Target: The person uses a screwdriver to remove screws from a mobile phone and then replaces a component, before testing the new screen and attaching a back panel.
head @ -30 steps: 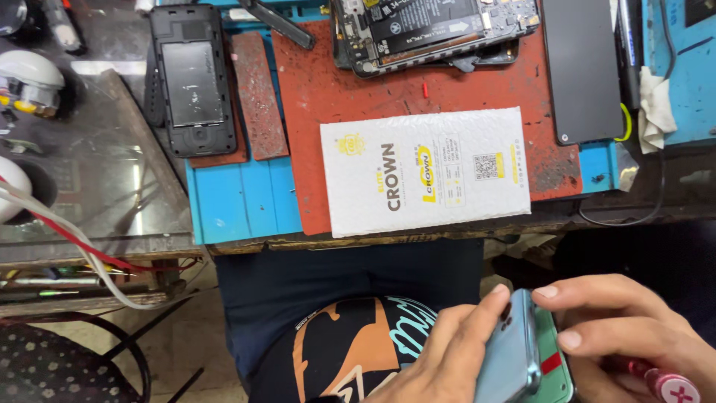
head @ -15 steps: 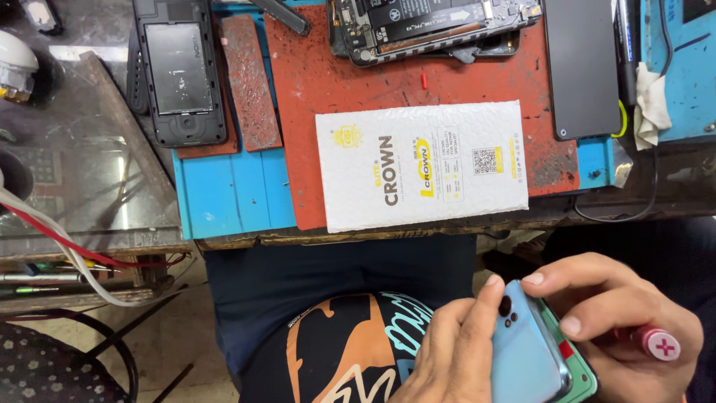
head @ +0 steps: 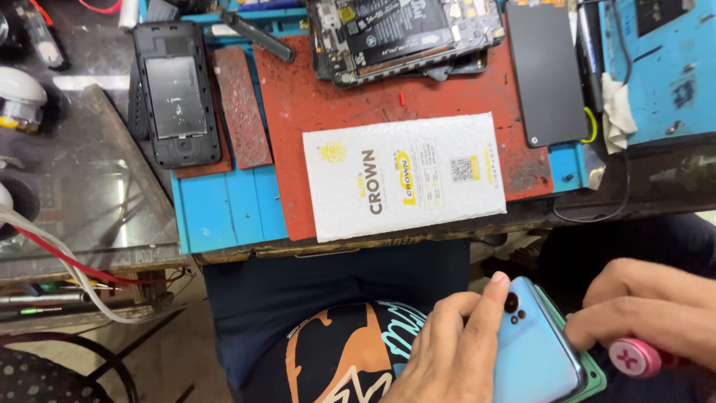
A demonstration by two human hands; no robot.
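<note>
Two hands grasp one light blue phone low at about five o'clock, over the person's lap. The left hand clasps its left edge, the index finger lying along the back up to the camera lenses. The right hand presses on the right edge, where a green inner frame peeks out, and also pinches a tool with a pink round cap. Up at twelve o'clock on the bench, a white padded envelope lies on a red work mat. At one o'clock a dark screen panel lies flat, beside an opened phone body. At ten o'clock rests a black phone housing.
</note>
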